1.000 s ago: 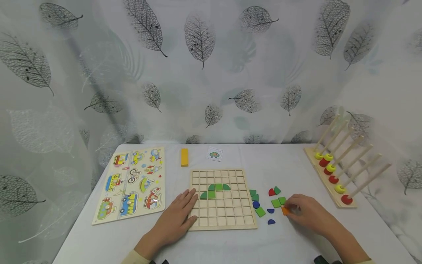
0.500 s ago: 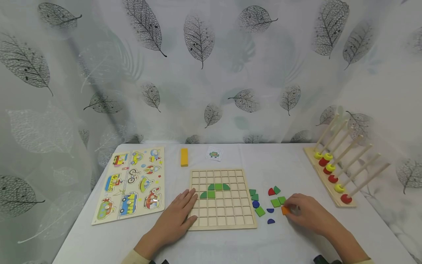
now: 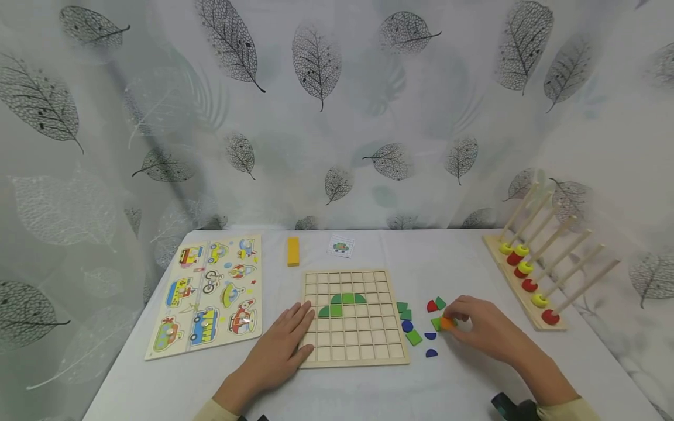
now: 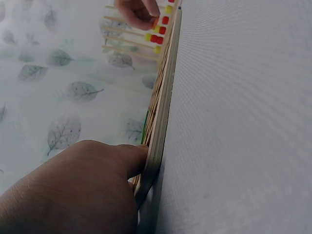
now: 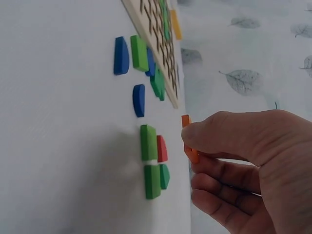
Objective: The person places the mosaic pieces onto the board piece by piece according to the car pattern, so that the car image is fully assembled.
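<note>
- The right hand [image 3: 481, 330] is reaching in from the lower right, forearm slanting across the white table [image 3: 463, 257], wrist raised a little off the surface.
- Its thumb and forefinger are pinching a small orange block [image 3: 446, 322]; the right wrist view is showing the block [image 5: 189, 142] gripped at the fingertips and held clear of the table, with the other fingers [image 5: 219, 178] curling loosely beneath.
- The orange block is hovering over the loose pieces right of the grid board [image 3: 354, 317], just above a green square [image 3: 436, 323] and near a red piece [image 3: 432, 306].
- A second green square [image 3: 413, 337] and two blue half-rounds [image 3: 431, 344] are lying close by, between the hand and the board's right edge.
- The left hand [image 3: 281, 345] is lying palm down with fingers straight and slightly spread, resting on the lower left corner of the grid board and holding nothing; the left wrist view is showing the thumb [image 4: 129, 161] touching the board's edge.
- Green pieces [image 3: 342, 304] are sitting in the board's middle cells.
- A vehicle puzzle [image 3: 207, 292] is lying to the left, a yellow bar [image 3: 293, 251] and a small card [image 3: 340, 246] behind the board, and a peg rack with red and yellow rings [image 3: 526, 280] at the right.
</note>
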A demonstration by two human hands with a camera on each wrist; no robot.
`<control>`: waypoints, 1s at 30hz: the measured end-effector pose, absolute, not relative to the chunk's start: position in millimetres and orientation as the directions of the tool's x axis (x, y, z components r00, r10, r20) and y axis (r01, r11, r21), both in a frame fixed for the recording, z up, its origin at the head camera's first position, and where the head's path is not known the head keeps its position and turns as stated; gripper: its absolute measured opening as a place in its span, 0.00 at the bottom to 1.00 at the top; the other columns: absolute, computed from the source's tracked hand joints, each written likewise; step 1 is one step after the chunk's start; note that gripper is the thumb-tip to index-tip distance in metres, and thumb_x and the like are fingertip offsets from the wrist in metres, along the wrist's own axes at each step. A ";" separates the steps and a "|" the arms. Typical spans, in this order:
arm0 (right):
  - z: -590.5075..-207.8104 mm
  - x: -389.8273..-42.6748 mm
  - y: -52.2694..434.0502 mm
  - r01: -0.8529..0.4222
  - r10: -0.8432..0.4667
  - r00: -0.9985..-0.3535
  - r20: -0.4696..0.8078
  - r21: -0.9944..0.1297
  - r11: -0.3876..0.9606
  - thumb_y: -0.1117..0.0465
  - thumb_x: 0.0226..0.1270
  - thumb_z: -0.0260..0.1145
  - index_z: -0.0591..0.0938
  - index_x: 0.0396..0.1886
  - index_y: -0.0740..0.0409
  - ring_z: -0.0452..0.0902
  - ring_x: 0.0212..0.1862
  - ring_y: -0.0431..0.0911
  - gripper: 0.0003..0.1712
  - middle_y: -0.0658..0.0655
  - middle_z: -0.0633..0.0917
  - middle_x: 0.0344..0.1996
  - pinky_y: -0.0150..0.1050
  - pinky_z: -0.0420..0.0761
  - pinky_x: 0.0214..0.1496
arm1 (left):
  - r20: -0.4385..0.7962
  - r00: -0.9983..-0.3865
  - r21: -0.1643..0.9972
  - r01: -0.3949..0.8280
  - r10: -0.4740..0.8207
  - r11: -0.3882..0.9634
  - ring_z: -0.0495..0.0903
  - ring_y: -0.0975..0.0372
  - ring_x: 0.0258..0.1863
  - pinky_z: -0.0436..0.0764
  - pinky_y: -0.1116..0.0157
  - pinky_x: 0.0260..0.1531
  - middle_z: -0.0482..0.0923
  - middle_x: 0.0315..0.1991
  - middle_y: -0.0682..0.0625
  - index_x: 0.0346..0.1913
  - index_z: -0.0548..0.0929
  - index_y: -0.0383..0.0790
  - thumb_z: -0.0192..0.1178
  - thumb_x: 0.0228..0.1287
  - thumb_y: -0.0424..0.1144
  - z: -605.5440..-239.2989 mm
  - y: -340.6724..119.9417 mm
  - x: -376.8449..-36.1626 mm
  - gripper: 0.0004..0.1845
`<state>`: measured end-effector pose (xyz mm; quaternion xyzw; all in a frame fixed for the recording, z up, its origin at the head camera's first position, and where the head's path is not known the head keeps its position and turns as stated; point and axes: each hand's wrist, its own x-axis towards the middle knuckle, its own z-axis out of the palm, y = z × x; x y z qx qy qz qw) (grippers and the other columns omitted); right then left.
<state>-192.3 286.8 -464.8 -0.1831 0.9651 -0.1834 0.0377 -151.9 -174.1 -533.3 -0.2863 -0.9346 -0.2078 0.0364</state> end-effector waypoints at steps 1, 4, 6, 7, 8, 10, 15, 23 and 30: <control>-464.4 -193.3 284.7 -0.347 -0.371 -0.929 0.005 -0.368 0.863 0.62 0.59 0.85 0.90 0.42 0.46 0.78 0.41 0.42 0.14 0.41 0.83 0.38 0.45 0.89 0.47 | 0.187 -0.834 0.369 0.550 0.520 0.749 0.53 0.47 0.85 0.54 0.48 0.83 0.55 0.86 0.41 0.84 0.64 0.33 0.56 0.84 0.50 -533.1 -174.0 -151.8 0.37; -462.7 -196.4 278.8 -0.377 -0.392 -0.919 0.038 -0.371 0.848 0.62 0.60 0.85 0.90 0.41 0.47 0.80 0.41 0.43 0.13 0.41 0.84 0.38 0.46 0.90 0.48 | 0.188 -0.833 0.371 0.550 0.520 0.748 0.53 0.47 0.85 0.54 0.48 0.83 0.55 0.86 0.41 0.84 0.64 0.33 0.56 0.84 0.50 -533.3 -174.0 -151.7 0.37; -461.9 -198.5 275.1 -0.391 -0.401 -0.914 0.055 -0.374 0.841 0.62 0.60 0.85 0.90 0.41 0.46 0.81 0.42 0.43 0.13 0.41 0.84 0.38 0.46 0.90 0.48 | 0.188 -0.832 0.372 0.552 0.522 0.746 0.53 0.47 0.85 0.54 0.48 0.84 0.55 0.86 0.41 0.84 0.64 0.33 0.56 0.84 0.50 -533.6 -174.0 -151.8 0.37; -461.6 -199.5 273.3 -0.397 -0.405 -0.912 0.060 -0.378 0.837 0.63 0.60 0.85 0.90 0.41 0.46 0.81 0.42 0.43 0.13 0.41 0.84 0.39 0.46 0.91 0.49 | 0.187 -0.831 0.373 0.553 0.523 0.745 0.53 0.47 0.85 0.54 0.48 0.84 0.54 0.87 0.41 0.84 0.64 0.33 0.56 0.84 0.50 -533.8 -173.9 -151.9 0.37; -461.1 -200.5 271.6 -0.404 -0.411 -0.909 0.067 -0.379 0.833 0.63 0.61 0.85 0.90 0.41 0.46 0.82 0.42 0.43 0.13 0.40 0.84 0.39 0.46 0.91 0.49 | 0.186 -0.831 0.373 0.553 0.524 0.745 0.52 0.47 0.85 0.53 0.48 0.84 0.54 0.87 0.42 0.84 0.63 0.33 0.56 0.84 0.51 -534.0 -173.9 -151.9 0.37; -460.5 -202.6 268.3 -0.415 -0.419 -0.905 0.079 -0.383 0.825 0.63 0.61 0.84 0.90 0.42 0.46 0.83 0.43 0.43 0.13 0.40 0.84 0.39 0.46 0.91 0.50 | 0.183 -0.832 0.373 0.551 0.523 0.746 0.52 0.48 0.86 0.53 0.48 0.84 0.54 0.87 0.42 0.85 0.63 0.33 0.55 0.84 0.51 -534.3 -173.8 -152.1 0.37; -457.5 -207.6 260.0 -0.446 -0.450 -0.889 0.089 -0.394 0.804 0.64 0.62 0.83 0.90 0.44 0.47 0.83 0.43 0.43 0.14 0.40 0.84 0.40 0.48 0.90 0.51 | 0.183 -0.832 0.375 0.551 0.523 0.746 0.52 0.48 0.86 0.53 0.48 0.84 0.54 0.87 0.42 0.85 0.63 0.34 0.55 0.85 0.51 -534.5 -173.7 -152.7 0.37; -451.6 -218.5 241.5 -0.504 -0.507 -0.855 0.109 -0.403 0.764 0.64 0.64 0.82 0.90 0.44 0.47 0.82 0.42 0.45 0.12 0.41 0.84 0.41 0.44 0.90 0.46 | 0.186 -0.833 0.377 0.550 0.521 0.746 0.53 0.47 0.85 0.54 0.47 0.83 0.54 0.87 0.41 0.84 0.63 0.33 0.56 0.84 0.51 -533.9 -173.9 -152.5 0.37; -449.5 -225.6 223.7 -0.579 -0.564 -0.808 0.171 -0.413 0.703 0.64 0.66 0.81 0.89 0.43 0.48 0.83 0.44 0.47 0.10 0.42 0.84 0.42 0.44 0.90 0.46 | 0.176 -0.837 0.372 0.544 0.518 0.752 0.52 0.48 0.86 0.54 0.48 0.84 0.54 0.87 0.42 0.85 0.63 0.34 0.55 0.84 0.51 -533.3 -174.0 -152.4 0.37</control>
